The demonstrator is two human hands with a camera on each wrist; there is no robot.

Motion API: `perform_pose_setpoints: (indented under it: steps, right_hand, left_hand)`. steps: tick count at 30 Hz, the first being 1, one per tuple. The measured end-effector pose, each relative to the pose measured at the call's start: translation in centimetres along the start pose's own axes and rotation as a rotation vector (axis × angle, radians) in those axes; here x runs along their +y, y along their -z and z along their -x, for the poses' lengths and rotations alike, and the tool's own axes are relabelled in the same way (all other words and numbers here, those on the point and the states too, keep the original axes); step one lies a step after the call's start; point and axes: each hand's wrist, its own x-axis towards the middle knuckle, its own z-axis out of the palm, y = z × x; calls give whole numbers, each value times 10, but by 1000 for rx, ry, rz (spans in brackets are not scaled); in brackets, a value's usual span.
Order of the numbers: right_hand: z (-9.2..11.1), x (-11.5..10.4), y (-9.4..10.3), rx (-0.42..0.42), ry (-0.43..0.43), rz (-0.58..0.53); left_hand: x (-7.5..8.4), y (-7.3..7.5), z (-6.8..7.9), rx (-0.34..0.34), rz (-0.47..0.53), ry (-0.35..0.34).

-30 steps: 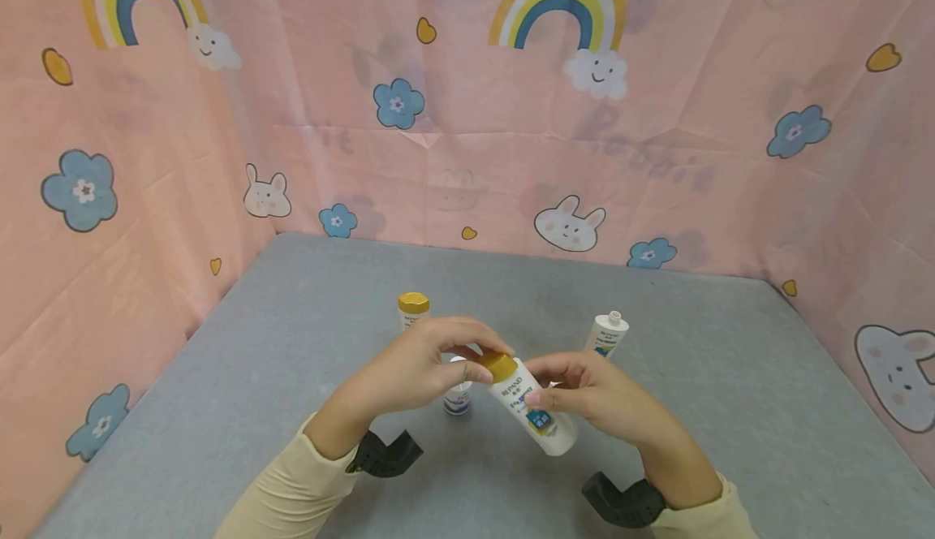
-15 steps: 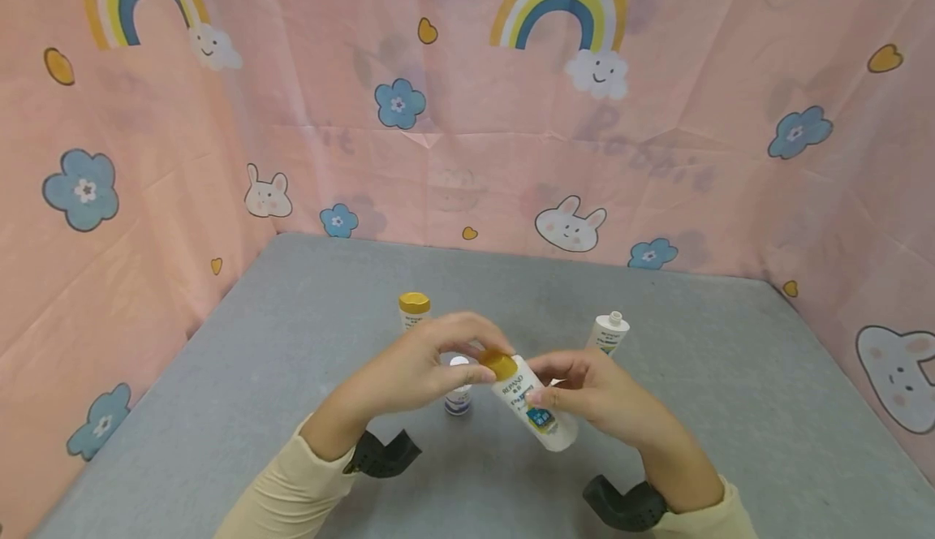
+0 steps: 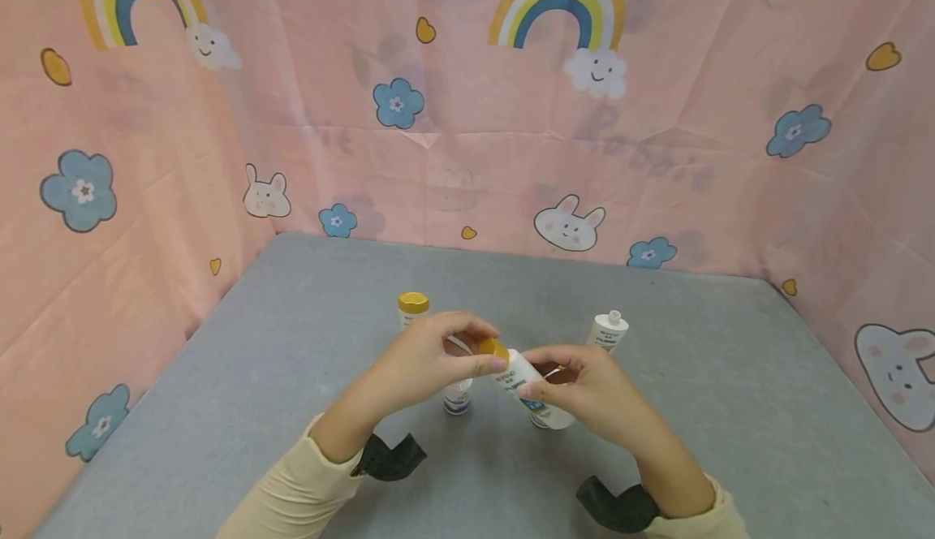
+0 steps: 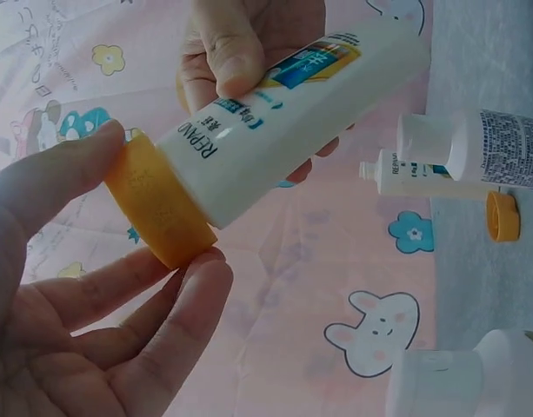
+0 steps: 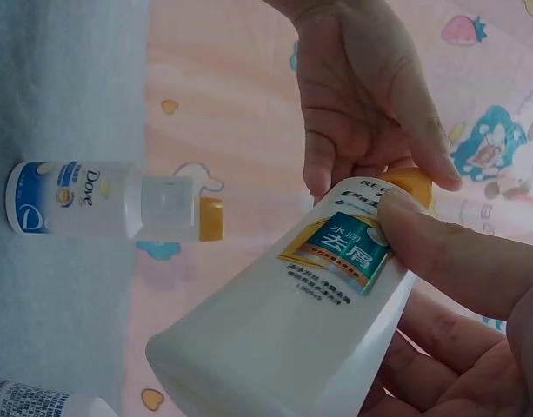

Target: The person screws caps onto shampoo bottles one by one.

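Observation:
Between both hands a white shampoo bottle [image 3: 514,370] labelled REPAND is held tilted above the table, its capped end up and to the left. My left hand [image 3: 427,367] pinches the gold cap [image 4: 160,204] between thumb and fingers; the cap sits against the bottle's shoulder. Around the bottle's body curl the thumb and fingers of my right hand [image 3: 595,389], the thumb lying across the label in the right wrist view. Close behind my left hand stands a small white-capped Dove bottle [image 5: 83,200], partly covered by that hand in the head view.
A gold-capped bottle [image 3: 413,305] stands behind my left hand, and an uncapped white bottle [image 3: 609,331] behind my right. On the table lies a loose gold cap [image 4: 503,216]. Another white-capped bottle [image 4: 475,155] shows nearby. Pink printed cloth [image 3: 467,157] encloses the grey table [image 3: 329,279].
The held bottle has risen slightly, with its lower end lifted, and the base of a bottle now shows beneath it. My left hand's fingers have shifted around the cap.

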Motion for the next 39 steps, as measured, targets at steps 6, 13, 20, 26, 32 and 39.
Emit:
perform_pose_setpoints:
  steps: [6, 13, 20, 26, 32, 39]
  right_hand:
    - [0, 0, -1, 26, 16, 67]
    - [0, 2, 1, -4, 31, 52]
    - [0, 2, 6, -124, 11, -88]
    - [0, 2, 6, -50, -20, -70]
    - [-2, 1, 2, 36, -73, -6]
    - [0, 2, -1, 60, -7, 73]
  left_hand:
    - [0, -2, 1, 7, 27, -90]
    - [0, 0, 3, -5, 64, -141]
    - [1, 2, 3, -44, 92, -177]
    - [0, 2, 3, -37, 114, -84]
    - [0, 0, 1, -3, 84, -13]
    - [-1, -1, 0, 5, 64, -61]
